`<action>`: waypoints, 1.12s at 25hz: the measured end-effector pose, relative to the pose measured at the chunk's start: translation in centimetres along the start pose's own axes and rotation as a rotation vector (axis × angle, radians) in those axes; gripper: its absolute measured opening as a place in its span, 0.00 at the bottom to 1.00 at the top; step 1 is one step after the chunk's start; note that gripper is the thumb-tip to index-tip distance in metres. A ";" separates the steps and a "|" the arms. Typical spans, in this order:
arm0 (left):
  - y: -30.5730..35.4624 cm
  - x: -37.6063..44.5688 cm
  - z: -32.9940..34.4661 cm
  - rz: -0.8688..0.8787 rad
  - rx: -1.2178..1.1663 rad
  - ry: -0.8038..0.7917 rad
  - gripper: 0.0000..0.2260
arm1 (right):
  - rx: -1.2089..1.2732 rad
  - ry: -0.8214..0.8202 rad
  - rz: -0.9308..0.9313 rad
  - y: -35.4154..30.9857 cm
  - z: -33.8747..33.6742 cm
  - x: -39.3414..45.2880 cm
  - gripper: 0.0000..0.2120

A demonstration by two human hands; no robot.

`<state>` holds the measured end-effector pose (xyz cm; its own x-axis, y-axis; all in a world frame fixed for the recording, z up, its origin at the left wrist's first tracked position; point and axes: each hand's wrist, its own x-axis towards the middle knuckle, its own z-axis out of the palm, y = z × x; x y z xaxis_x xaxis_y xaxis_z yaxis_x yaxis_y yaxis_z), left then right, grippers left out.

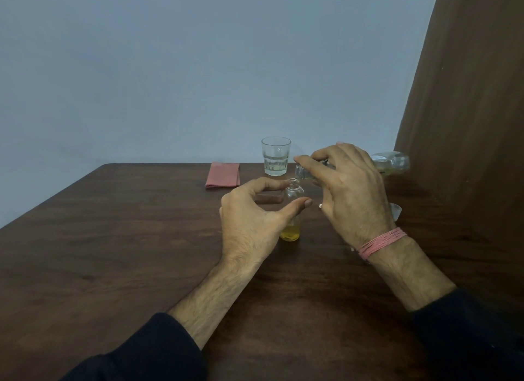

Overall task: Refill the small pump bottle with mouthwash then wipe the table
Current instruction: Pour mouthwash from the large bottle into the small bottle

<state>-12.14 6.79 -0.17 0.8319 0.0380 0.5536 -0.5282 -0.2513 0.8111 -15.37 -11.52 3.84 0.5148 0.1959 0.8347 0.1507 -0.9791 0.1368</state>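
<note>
A small clear bottle (293,193) stands upright on the dark wooden table (113,238), its neck open and a little yellow liquid at its bottom. My left hand (252,219) curls around it, thumb and forefinger touching its sides. My right hand (348,187) holds a larger clear mouthwash bottle (394,160) tipped on its side, its open mouth just above the small bottle's neck. A folded pink cloth (223,175) lies flat near the table's far edge.
A drinking glass (275,156) with a little clear liquid stands at the far edge, right of the cloth. A small pale plastic piece (395,210) lies behind my right wrist. A brown curtain (467,111) hangs along the right side.
</note>
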 end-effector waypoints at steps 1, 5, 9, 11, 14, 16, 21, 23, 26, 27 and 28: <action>0.0 0.0 0.0 0.000 0.002 0.002 0.22 | -0.001 -0.001 0.002 0.0 0.0 0.0 0.33; 0.0 0.1 -0.1 0.000 0.002 -0.002 0.22 | 0.000 0.004 0.001 0.0 -0.1 0.1 0.33; 0.3 0.0 -0.1 0.005 0.011 -0.003 0.21 | 0.004 0.003 -0.004 -0.1 -0.2 0.1 0.32; 0.3 0.0 -0.1 0.003 0.008 -0.003 0.21 | 0.004 0.002 -0.003 -0.1 -0.2 0.1 0.32; 0.3 0.0 -0.2 -0.001 0.010 -0.006 0.22 | 0.000 0.008 -0.001 -0.1 -0.2 0.1 0.32; 0.3 0.0 -0.2 -0.001 0.010 -0.009 0.22 | -0.002 0.010 0.000 -0.1 -0.2 0.1 0.33; 0.2 0.0 -0.2 0.002 0.004 -0.008 0.22 | -0.001 0.008 0.001 -0.1 -0.2 0.1 0.32; 0.1 0.0 -0.2 0.002 0.000 -0.010 0.22 | 0.002 0.005 0.002 -0.1 -0.2 0.1 0.33; 0.1 0.1 -0.2 0.000 0.006 -0.011 0.22 | 0.007 0.001 0.003 -0.2 -0.2 0.1 0.32; 0.1 0.1 -0.2 -0.001 0.003 -0.013 0.22 | 0.006 -0.001 0.004 -0.2 -0.2 0.1 0.32; 0.1 0.1 -0.1 0.000 0.000 -0.014 0.22 | 0.005 -0.002 0.004 -0.2 -0.2 0.1 0.32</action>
<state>-12.15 6.91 -0.03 0.8342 0.0249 0.5509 -0.5282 -0.2511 0.8111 -15.53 -11.34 3.98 0.5169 0.1924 0.8341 0.1528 -0.9795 0.1313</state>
